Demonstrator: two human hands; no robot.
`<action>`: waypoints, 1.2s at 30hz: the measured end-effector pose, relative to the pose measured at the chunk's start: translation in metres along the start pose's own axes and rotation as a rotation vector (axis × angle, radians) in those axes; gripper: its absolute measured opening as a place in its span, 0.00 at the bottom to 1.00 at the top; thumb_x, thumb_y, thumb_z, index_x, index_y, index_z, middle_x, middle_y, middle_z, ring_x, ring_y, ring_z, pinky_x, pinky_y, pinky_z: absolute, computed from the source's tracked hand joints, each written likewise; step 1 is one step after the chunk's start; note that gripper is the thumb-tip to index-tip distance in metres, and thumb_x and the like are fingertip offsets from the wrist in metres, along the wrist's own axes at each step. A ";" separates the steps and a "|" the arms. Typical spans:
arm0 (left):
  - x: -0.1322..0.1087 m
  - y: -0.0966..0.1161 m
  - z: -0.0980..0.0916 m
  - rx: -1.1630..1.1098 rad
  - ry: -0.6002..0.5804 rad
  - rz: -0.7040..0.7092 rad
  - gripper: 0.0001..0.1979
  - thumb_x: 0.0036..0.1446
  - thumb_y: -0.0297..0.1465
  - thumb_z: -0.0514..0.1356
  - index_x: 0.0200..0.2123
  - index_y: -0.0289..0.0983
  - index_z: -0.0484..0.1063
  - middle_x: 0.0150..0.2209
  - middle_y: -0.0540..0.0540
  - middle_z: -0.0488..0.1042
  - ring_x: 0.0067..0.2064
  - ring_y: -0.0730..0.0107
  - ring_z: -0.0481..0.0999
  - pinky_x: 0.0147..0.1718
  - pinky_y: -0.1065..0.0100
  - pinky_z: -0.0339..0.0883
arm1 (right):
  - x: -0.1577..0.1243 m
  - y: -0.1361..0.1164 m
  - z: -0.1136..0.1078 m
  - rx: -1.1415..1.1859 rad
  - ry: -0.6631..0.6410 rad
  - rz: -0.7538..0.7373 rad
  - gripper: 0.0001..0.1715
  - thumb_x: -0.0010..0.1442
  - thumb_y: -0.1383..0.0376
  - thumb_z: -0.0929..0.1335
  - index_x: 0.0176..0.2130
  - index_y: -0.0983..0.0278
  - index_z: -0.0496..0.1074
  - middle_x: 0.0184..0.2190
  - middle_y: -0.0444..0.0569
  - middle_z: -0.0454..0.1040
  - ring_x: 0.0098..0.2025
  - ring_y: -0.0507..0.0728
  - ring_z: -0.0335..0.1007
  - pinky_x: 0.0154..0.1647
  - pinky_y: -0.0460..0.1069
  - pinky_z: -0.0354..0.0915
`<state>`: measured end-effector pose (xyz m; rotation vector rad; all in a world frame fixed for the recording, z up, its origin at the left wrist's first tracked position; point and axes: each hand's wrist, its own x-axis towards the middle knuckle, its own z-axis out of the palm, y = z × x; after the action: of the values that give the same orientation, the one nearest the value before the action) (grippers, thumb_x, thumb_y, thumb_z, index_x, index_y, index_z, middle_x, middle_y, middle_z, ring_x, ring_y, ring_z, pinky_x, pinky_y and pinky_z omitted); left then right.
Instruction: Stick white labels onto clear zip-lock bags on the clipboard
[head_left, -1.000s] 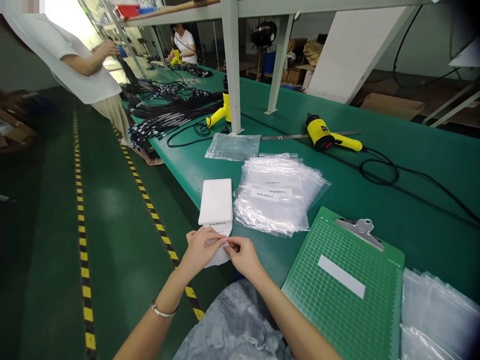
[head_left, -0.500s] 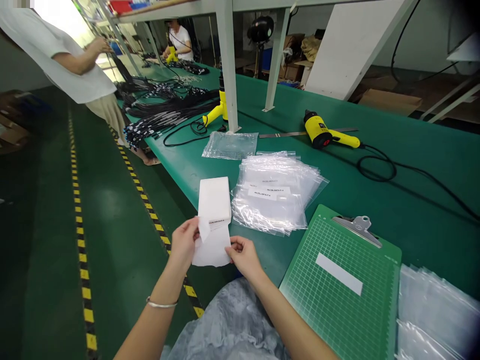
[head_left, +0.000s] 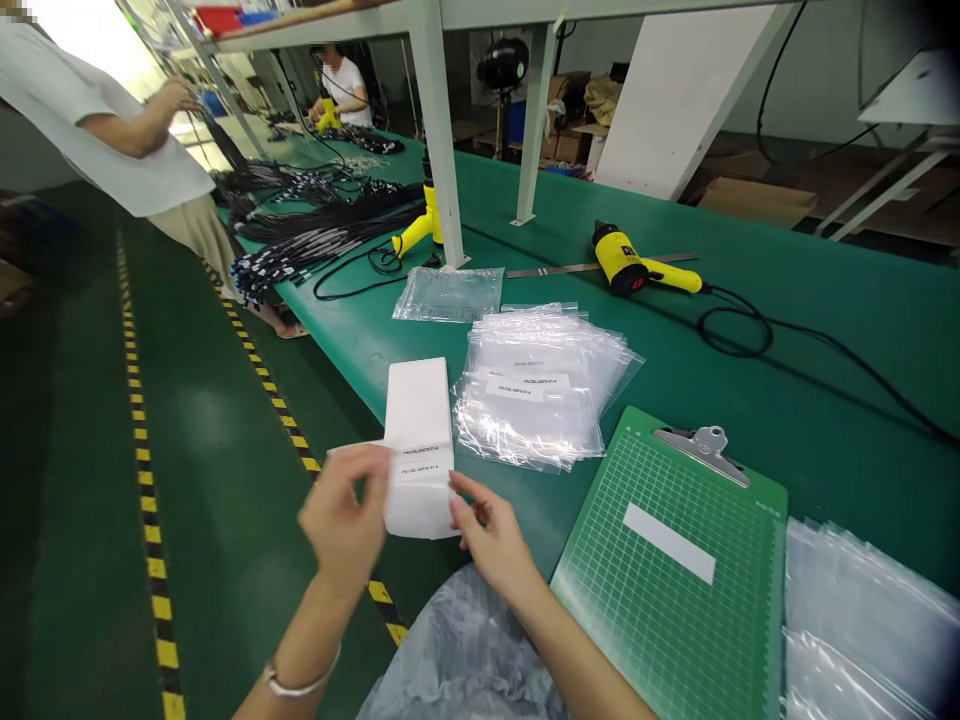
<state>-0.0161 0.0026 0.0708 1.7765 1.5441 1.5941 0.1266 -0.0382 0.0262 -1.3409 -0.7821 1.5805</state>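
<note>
A stack of white label sheets [head_left: 417, 400] lies at the table's near left edge, its front sheet hanging toward me with printed part-number lines. My left hand [head_left: 346, 505], slightly blurred, is closed in a pinch at the left side of the sheet, and a thin white label strip [head_left: 358, 446] shows behind its fingers. At the sheet's lower right edge, my right hand [head_left: 491, 525] pinches the backing paper between thumb and finger. Just right of the stack is a pile of clear zip bags [head_left: 532, 400], the top ones bearing printed white labels.
A green clipboard [head_left: 675, 600] with one white strip [head_left: 669, 542] lies at right, beside more clear bags [head_left: 862, 610]. Farther back are a yellow heat gun [head_left: 622, 262], a steel ruler [head_left: 547, 270], a shelf post [head_left: 439, 140] and black cable bundles [head_left: 322, 235]. A co-worker [head_left: 112, 120] stands at left.
My left hand has moved left and toward me, drawing a label strip away from the sheet. Two printed lines now show on the sheet. My right hand stays at its edge.
</note>
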 end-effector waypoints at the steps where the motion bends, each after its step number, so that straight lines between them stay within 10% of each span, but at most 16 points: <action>1: -0.009 0.003 0.005 0.093 -0.202 0.190 0.05 0.54 0.28 0.59 0.32 0.43 0.74 0.32 0.51 0.75 0.36 0.67 0.73 0.39 0.65 0.66 | -0.005 -0.006 -0.002 0.123 -0.041 0.017 0.27 0.50 0.48 0.67 0.43 0.65 0.73 0.38 0.54 0.74 0.28 0.52 0.66 0.24 0.46 0.62; 5: -0.040 0.009 0.031 0.147 -0.648 0.446 0.11 0.55 0.34 0.61 0.43 0.44 0.72 0.44 0.46 0.75 0.48 0.59 0.70 0.47 0.59 0.62 | -0.022 -0.020 -0.028 0.371 0.122 0.046 0.21 0.46 0.51 0.72 0.31 0.66 0.75 0.21 0.44 0.69 0.23 0.49 0.62 0.23 0.43 0.58; 9: -0.051 0.015 0.053 0.014 -0.538 -0.044 0.22 0.50 0.45 0.61 0.46 0.42 0.70 0.47 0.41 0.72 0.50 0.53 0.69 0.48 0.54 0.62 | -0.049 -0.019 -0.075 0.278 0.336 0.036 0.20 0.43 0.53 0.74 0.29 0.66 0.75 0.18 0.44 0.69 0.20 0.48 0.59 0.22 0.44 0.57; 12: -0.052 0.018 0.070 -0.209 -0.831 -0.449 0.15 0.50 0.45 0.60 0.33 0.39 0.74 0.32 0.44 0.75 0.36 0.59 0.75 0.36 0.61 0.68 | -0.078 -0.013 -0.107 0.205 0.387 0.031 0.19 0.44 0.53 0.74 0.29 0.66 0.77 0.18 0.45 0.70 0.20 0.49 0.59 0.22 0.45 0.56; 15: -0.059 0.025 0.097 -0.344 -1.072 -0.499 0.13 0.49 0.42 0.60 0.27 0.39 0.73 0.26 0.46 0.75 0.31 0.63 0.75 0.31 0.65 0.69 | -0.110 -0.006 -0.138 0.090 0.569 -0.024 0.19 0.42 0.51 0.74 0.25 0.66 0.78 0.17 0.46 0.70 0.20 0.50 0.60 0.22 0.46 0.58; 18: -0.080 0.047 0.133 -0.331 -1.101 -0.330 0.11 0.54 0.40 0.57 0.34 0.39 0.73 0.29 0.46 0.76 0.33 0.63 0.75 0.33 0.64 0.69 | -0.154 0.002 -0.171 0.099 0.945 -0.110 0.18 0.39 0.53 0.75 0.23 0.65 0.78 0.16 0.45 0.71 0.21 0.52 0.63 0.23 0.47 0.61; 22: -0.132 0.107 0.188 -0.194 -1.326 0.418 0.13 0.62 0.34 0.50 0.45 0.39 0.70 0.42 0.43 0.75 0.45 0.59 0.73 0.43 0.53 0.66 | -0.222 0.010 -0.208 0.331 1.438 -0.212 0.19 0.29 0.57 0.79 0.21 0.66 0.76 0.17 0.45 0.72 0.22 0.51 0.66 0.22 0.46 0.64; 29: -0.222 0.162 0.255 -0.180 -1.459 0.851 0.13 0.57 0.29 0.58 0.46 0.37 0.71 0.57 0.39 0.64 0.61 0.45 0.54 0.55 0.39 0.48 | -0.279 0.015 -0.222 0.573 1.715 -0.355 0.23 0.21 0.64 0.81 0.23 0.68 0.77 0.25 0.49 0.76 0.23 0.50 0.68 0.20 0.43 0.67; 36: -0.155 0.152 0.226 -0.051 -1.396 0.898 0.12 0.63 0.29 0.50 0.40 0.39 0.74 0.52 0.42 0.70 0.59 0.54 0.61 0.56 0.43 0.49 | -0.281 0.022 -0.230 0.568 1.738 -0.373 0.22 0.22 0.65 0.80 0.23 0.68 0.76 0.24 0.49 0.76 0.21 0.50 0.68 0.18 0.44 0.68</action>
<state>0.2801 -0.0907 0.0305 2.6789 0.0300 0.1710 0.3497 -0.3223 0.0723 -1.4058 0.4727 -0.0434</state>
